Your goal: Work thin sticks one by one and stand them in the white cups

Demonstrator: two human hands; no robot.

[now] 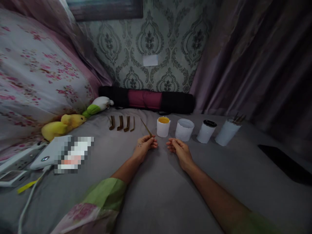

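Observation:
My left hand (144, 147) is closed on a thin brown stick (146, 127), pinched between thumb and fingers. The stick tilts up and to the left. Facing it, my right hand (179, 150) has its fingers loosely curled and a little apart, with nothing visible in them. A white-wrapped can (162, 129) with yellow inside stands just beyond the gap between my hands. Beyond my right hand is a wider white tub (184, 130). Left of the stick, several small bundles of bent brown sticks (120, 123) lie in a row, ending in a single bent stick (133, 124).
Right of the tub stand a white can with a dark top (206, 132) and a tall white container (227, 131) holding sticks. A black flat object (284, 162) lies far right. At left are plush toys (55, 128), a power bank (52, 154) and a cable (31, 198). A black-and-maroon roll (146, 99) lies behind.

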